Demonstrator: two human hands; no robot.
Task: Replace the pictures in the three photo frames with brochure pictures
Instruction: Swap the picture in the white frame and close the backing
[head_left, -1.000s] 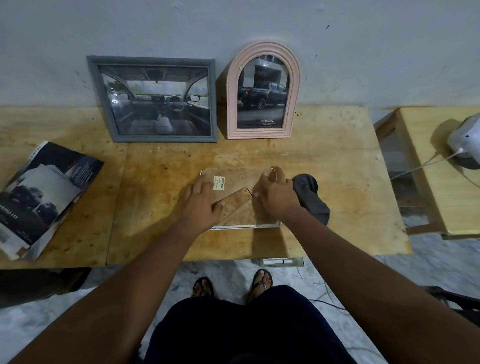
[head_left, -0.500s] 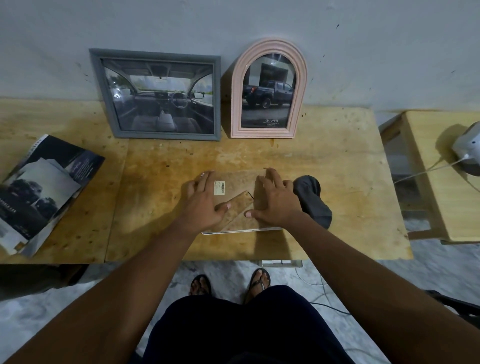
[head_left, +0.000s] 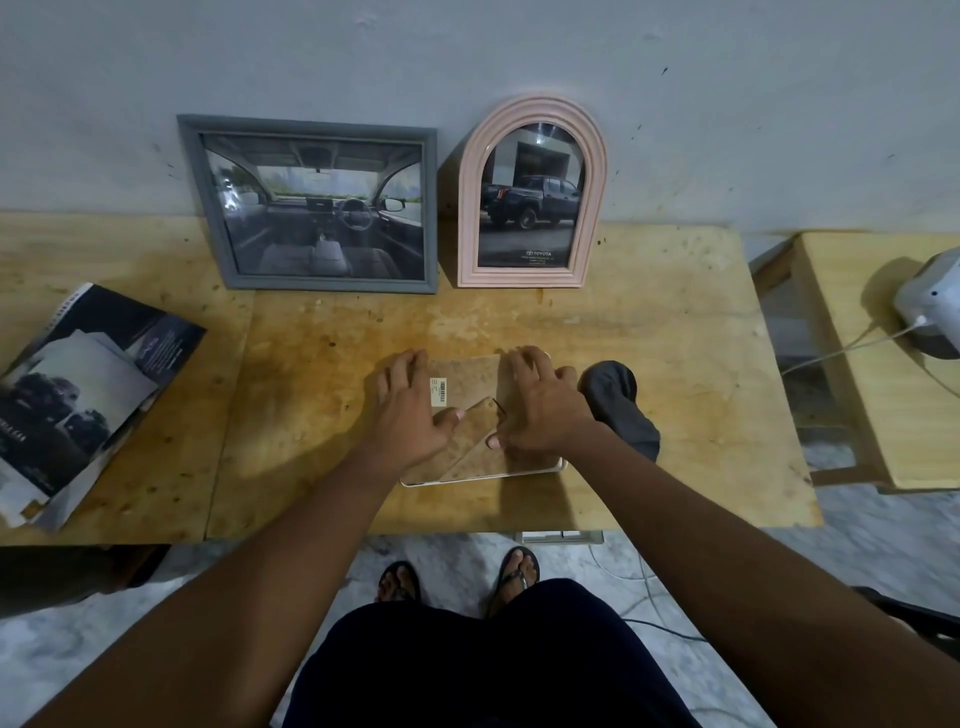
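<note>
A white-rimmed photo frame (head_left: 470, 376) is laid face down near the front of the wooden table (head_left: 665, 364), held under both hands.
The left hand (head_left: 410, 413) is spread flat on its left side, the right hand (head_left: 540, 410) on its right, fingers apart, nothing gripped. A dark cloth (head_left: 621, 415) is seen just beside it. A grey frame (head_left: 317, 208) and a pink arched frame (head_left: 532, 197) are leant against the wall, and a brochure (head_left: 88, 395) is placed far left.

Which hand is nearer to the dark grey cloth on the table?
The right hand: it rests on the right part of the face-down frame, just beside the dark grey cloth. The left hand rests on the frame's left part, farther away.
</note>
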